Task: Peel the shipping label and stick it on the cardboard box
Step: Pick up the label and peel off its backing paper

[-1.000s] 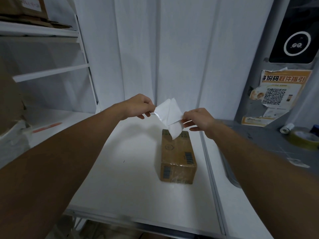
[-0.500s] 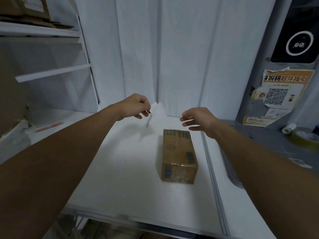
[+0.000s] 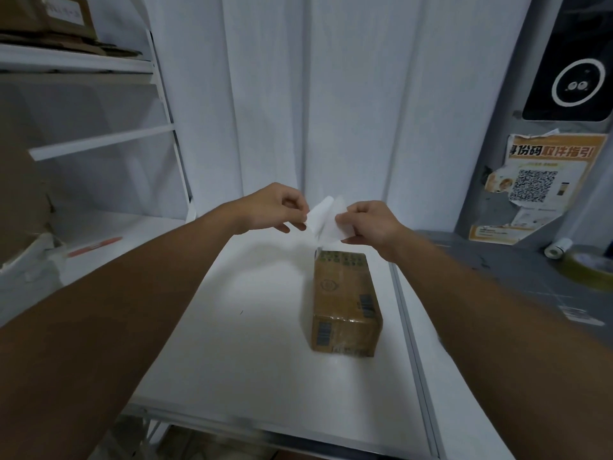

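Observation:
A small brown cardboard box (image 3: 345,300) with barcodes lies on the white table (image 3: 252,353), right of centre. Above its far end I hold a white shipping label (image 3: 326,220) in the air with both hands. My left hand (image 3: 275,209) pinches its left edge and my right hand (image 3: 366,222) pinches its right side. The sheet is split into two layers that spread apart at the top. Its lower tip hangs just above the box's far edge.
White shelving (image 3: 99,141) with cardboard stands at the left. A grey surface at the right carries a tape roll (image 3: 593,267) and a small white roll (image 3: 559,248). A QR-code poster (image 3: 544,184) hangs on the right wall. White panels close off the back.
Half a second ago only my left hand held the label and my right hand was open. Now my right hand has closed on it again and the two layers spread apart.

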